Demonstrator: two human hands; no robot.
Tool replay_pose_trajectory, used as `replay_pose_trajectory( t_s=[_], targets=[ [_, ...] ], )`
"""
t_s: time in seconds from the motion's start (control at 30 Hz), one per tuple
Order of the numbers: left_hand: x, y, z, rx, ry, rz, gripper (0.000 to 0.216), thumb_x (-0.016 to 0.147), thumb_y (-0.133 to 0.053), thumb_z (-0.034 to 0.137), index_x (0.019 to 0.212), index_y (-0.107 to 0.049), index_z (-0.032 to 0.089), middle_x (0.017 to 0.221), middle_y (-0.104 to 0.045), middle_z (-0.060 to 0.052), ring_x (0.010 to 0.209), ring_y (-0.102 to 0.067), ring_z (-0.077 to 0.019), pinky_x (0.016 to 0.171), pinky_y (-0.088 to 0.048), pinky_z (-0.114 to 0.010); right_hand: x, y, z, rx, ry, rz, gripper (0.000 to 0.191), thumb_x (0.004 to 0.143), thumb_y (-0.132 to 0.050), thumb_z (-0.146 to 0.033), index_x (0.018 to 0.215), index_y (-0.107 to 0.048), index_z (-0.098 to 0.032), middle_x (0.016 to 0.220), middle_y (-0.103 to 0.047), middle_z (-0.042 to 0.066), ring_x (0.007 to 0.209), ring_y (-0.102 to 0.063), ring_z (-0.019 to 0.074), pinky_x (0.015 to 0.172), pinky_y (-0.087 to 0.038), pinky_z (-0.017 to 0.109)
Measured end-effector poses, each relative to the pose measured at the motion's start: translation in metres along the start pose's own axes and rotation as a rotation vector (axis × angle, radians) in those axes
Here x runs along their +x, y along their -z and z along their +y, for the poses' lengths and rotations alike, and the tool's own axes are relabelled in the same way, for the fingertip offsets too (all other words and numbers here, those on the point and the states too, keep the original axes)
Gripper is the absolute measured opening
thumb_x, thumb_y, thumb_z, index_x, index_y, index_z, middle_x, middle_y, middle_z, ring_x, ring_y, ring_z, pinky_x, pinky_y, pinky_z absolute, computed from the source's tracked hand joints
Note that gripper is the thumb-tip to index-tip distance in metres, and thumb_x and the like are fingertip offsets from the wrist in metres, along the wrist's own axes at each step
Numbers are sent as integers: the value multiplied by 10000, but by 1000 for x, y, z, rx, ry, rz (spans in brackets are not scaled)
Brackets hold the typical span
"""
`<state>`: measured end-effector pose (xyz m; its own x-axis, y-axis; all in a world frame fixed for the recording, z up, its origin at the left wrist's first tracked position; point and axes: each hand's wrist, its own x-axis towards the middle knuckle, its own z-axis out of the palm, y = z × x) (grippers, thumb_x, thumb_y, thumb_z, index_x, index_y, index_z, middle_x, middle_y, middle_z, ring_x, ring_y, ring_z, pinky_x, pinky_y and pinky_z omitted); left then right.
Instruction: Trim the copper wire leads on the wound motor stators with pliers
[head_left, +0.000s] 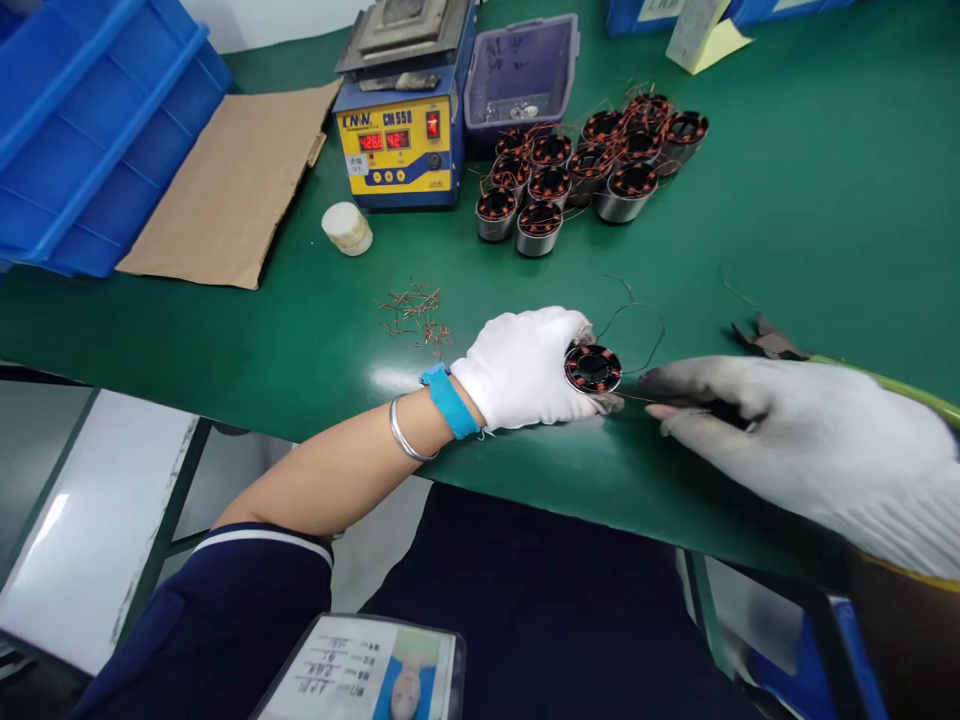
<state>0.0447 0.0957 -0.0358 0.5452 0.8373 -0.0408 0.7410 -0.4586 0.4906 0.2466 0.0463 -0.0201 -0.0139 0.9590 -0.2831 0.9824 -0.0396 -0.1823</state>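
White gloves [491, 350] cover both my hands. My left hand [532, 368] is curled around the side of one coil [592, 385], near the front edge of the green bench [825, 220]. My right hand [795, 430] pinches a thin wire [634, 398] that runs out from the coil.

I think the coil is a bit heavy for its size, since it looks like metal. It should feel hard and stiff, so a firm squeeze should be fine. The smooth, round side could slip a little in a glove. The wire is thin and bendy, and might snap or scratch if I tug too hard. The best place to grab is the round outside wall, with the wires left free.

Now I count. I have one coil in my hand. Farther back, toward the far edge, I count twelve more coils [591, 165], but their wires are tangled, so one could be hidden. There is one pair of cutters [776, 342] just past my right hand, toward the right side. There is one pile of wire bits [416, 315], too many to count. Nearer the far edge are one box with red numbers [401, 160] and one purple tub [506, 122]. Toward the left are one little white pot [347, 229] and one sheet of cardboard [225, 190].
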Motion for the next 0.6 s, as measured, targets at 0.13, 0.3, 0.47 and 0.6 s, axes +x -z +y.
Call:
replay_pose_trajectory(
  t_s=[0.13,0.3,0.47,0.6],
  targets=[
    [0,-3,1,9,-3,26,504,731,-805,553,1076,-730,193,1061,-776,-66,975,-754,-294,802,-560,-371,1,3,-1,-24,-175,-6,675,730,-446,-672,1306,-692,-420,1006,-817,-4,996,-726,341,631,-510,410],
    [0,-5,1,12,-9,47,461,720,-818,543,1010,-722,197,1014,-768,-53,942,-748,-269,770,-547,-348,2,2,-9,-162,-112,-66,610,832,-346,-629,1274,-718,-432,1090,-806,16,930,-725,336,536,-424,383],
    [0,-3,1,11,-11,35,452,721,-808,573,962,-714,202,983,-759,-48,911,-741,-255,757,-543,-336,5,-1,-15,-98,-43,-11,452,858,-425,-497,1080,-791,-351,845,-791,30,729,-697,269,524,-408,342],
    [0,-3,1,2,-21,14,466,723,-812,563,994,-712,197,1009,-759,-51,929,-736,-252,779,-548,-338,8,-6,-11,6,-3,23,388,834,-505,-504,979,-809,-310,812,-784,42,674,-672,251,510,-384,317]
  ],
)
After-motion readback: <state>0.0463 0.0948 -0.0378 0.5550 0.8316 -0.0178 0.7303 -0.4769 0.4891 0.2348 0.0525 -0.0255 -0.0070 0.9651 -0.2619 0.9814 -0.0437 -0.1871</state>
